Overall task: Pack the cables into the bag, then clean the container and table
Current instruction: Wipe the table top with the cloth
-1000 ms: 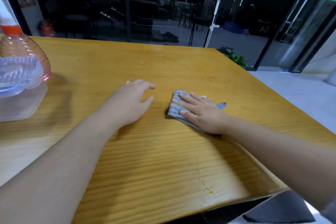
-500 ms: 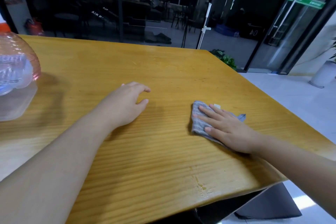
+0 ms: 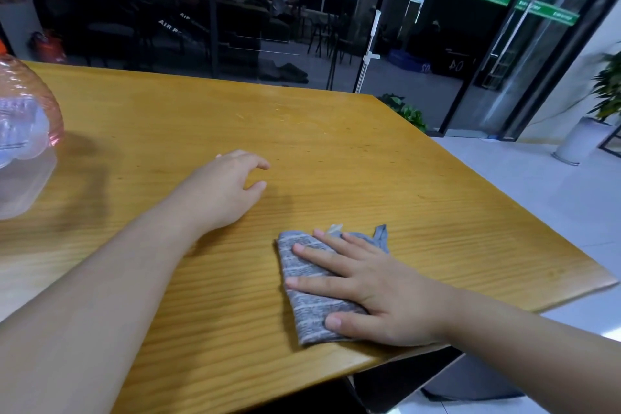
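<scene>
A folded grey striped cloth (image 3: 304, 282) lies on the wooden table (image 3: 369, 158) near its front right edge. My right hand (image 3: 373, 289) presses flat on the cloth with straight, spread fingers. My left hand (image 3: 225, 188) rests on the bare wood to the left and a little farther back, fingers loosely curled, holding nothing. A clear plastic container (image 3: 20, 178) stands at the far left edge of the view. No cables or bag are in view.
A pink-tinted clear bottle (image 3: 30, 104) with an orange cap stands behind the container at the left. The table's right corner and front edge are close to my right hand. Beyond lie glass walls, a white floor and a potted plant (image 3: 601, 104).
My right hand has slid the cloth toward me and to the right along the table, nearer the front edge. My left hand has stayed in place.
</scene>
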